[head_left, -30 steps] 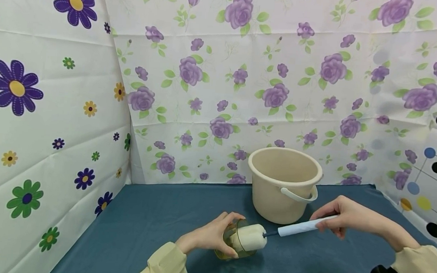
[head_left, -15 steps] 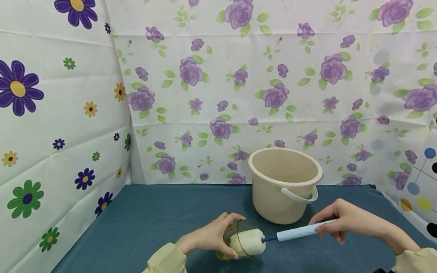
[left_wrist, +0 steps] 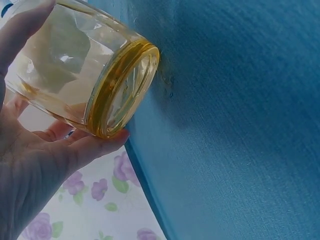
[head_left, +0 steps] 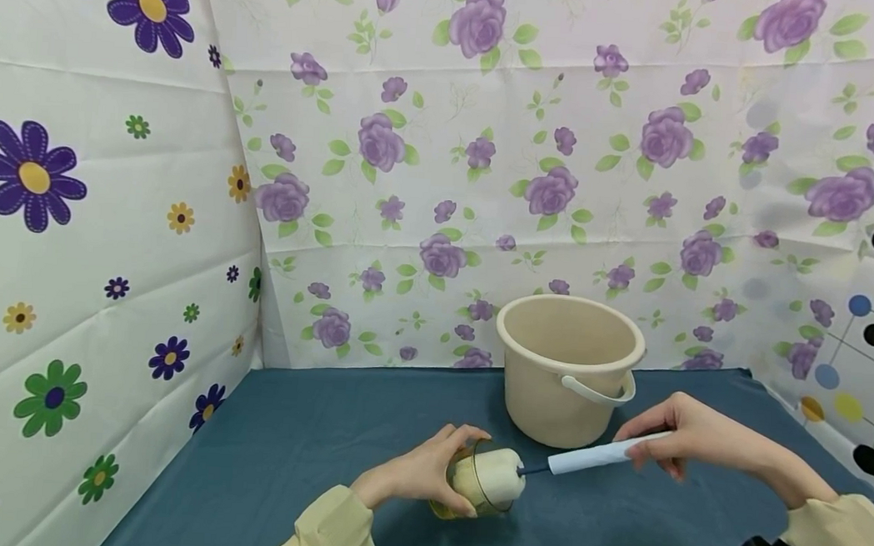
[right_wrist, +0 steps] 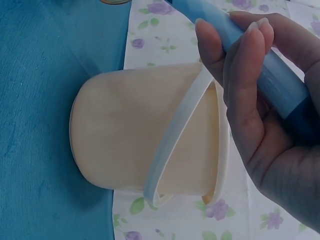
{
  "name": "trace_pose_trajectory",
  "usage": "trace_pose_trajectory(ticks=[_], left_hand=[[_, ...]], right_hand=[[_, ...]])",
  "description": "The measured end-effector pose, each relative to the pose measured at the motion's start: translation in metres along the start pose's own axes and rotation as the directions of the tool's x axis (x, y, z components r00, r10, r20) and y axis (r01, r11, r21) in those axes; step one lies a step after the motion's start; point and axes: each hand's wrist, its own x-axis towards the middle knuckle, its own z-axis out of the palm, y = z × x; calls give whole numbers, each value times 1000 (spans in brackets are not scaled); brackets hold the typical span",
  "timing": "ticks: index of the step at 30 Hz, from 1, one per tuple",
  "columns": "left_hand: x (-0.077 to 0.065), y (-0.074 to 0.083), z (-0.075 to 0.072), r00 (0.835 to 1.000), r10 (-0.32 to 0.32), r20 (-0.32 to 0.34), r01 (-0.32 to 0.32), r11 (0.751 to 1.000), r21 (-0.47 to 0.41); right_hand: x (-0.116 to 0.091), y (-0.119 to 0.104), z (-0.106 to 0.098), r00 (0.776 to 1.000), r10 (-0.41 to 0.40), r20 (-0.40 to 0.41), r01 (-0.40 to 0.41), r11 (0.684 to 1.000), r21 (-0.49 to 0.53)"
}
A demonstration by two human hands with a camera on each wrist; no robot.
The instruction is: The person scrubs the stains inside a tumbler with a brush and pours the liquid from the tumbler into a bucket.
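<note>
My left hand (head_left: 421, 468) grips a clear amber-tinted glass (left_wrist: 107, 85), tilted on its side with its mouth toward the right. In the left wrist view, thumb and fingers lie on opposite sides of the glass, whose thick base is close to the cloth. Inside the glass sits the white sponge head of a bottle brush (head_left: 501, 476); its outer end sticks out past the rim. A thin dark stem joins the sponge to a pale blue handle (head_left: 589, 457). My right hand (head_left: 708, 440) pinches that handle near its rear end.
A beige bucket (head_left: 558, 401) with a white carrying handle (right_wrist: 175, 130) stands upright just behind the brush. Dark blue cloth (head_left: 323, 416) covers the table. Flower-printed sheets (head_left: 413, 180) rise at the back and both sides.
The sponge head has shifted slightly left, deeper into the glass, and the right hand has moved a little left with the brush handle. The left hand and glass stay in place.
</note>
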Motion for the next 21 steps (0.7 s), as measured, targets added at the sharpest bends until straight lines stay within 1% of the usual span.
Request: trace_pose_trajectory(ticks=[9, 21], left_hand=[[0, 0, 0, 1000, 11, -2, -11, 1000, 29], [0, -2, 0, 1000, 22, -2, -21, 999, 41]], right_hand=[[-1, -1, -2, 999, 17, -38, -17, 1000, -9], [-4, 1, -5, 998, 32, -58, -33, 999, -8]])
